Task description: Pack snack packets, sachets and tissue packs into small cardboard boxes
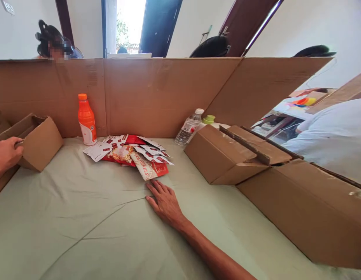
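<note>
At the left edge, my left hand [7,155] grips an open cardboard box [43,144] by its near side, fingers curled at the rim. My right hand [165,202] lies palm down on the green cloth [110,233], fingers stretched out and nothing held. Its fingertips are close to a snack packet [148,165] marked "SQUIRRELS"; I cannot tell whether they touch. That packet belongs to a pile of red and white packets [119,153]. Behind the pile's left end stands an orange bottle [87,122]. A clear plastic bottle [189,128] leans to its right.
A cardboard wall [168,97] runs along the back. On the right are a cardboard box [224,153] and a larger one [308,210]. A green object [208,119] is behind them. Other people are partly visible beyond, one in a white shirt [334,132].
</note>
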Demonstrator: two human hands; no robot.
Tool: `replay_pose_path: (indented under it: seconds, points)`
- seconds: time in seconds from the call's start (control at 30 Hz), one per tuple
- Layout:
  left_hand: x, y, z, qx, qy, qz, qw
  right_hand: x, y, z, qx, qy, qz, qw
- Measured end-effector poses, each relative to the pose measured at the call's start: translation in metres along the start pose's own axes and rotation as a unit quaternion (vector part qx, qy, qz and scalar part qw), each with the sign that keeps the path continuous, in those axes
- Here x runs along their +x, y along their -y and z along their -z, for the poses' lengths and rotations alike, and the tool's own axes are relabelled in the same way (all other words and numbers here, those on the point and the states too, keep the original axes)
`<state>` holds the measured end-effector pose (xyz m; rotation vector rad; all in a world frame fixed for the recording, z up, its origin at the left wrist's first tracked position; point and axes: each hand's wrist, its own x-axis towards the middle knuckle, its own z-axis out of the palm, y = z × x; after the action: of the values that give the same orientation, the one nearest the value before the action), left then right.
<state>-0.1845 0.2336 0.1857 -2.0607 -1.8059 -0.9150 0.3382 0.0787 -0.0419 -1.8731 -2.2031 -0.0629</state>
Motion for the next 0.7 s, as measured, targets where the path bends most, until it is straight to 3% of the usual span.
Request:
replay_pose_path:
  seconds: [0.07, 0.17, 0.3, 0.5, 0.6, 0.7]
  points:
    - [-0.035, -0.006, 0.016, 0.025, 0.02, 0.006, 0.999, 0.0, 0.001, 0.001, 0.005, -0.002, -0.001, 1.0]
    - [-0.101, -0.025, 0.041, 0.022, 0.056, -0.035, 0.998, 0.001, 0.002, 0.003, 0.012, -0.003, -0.004, 1.0]
    - [-0.174, -0.074, 0.059, -0.079, 0.041, -0.205, 0.975, 0.001, 0.004, 0.006, 0.015, 0.001, -0.008, 1.0]
    - [-0.206, -0.161, 0.06, -0.118, 0.018, -0.31, 0.943, -0.001, -0.002, 0.004, 0.075, -0.04, -0.004, 0.996]
    - [-0.214, -0.178, 0.059, -0.121, -0.008, -0.284, 0.951, -0.004, -0.01, -0.002, 0.109, -0.092, -0.041, 0.989]
    - [-0.233, -0.176, 0.054, -0.144, -0.05, -0.154, 0.976, -0.003, -0.015, -0.003, 0.115, -0.164, -0.083, 0.976]
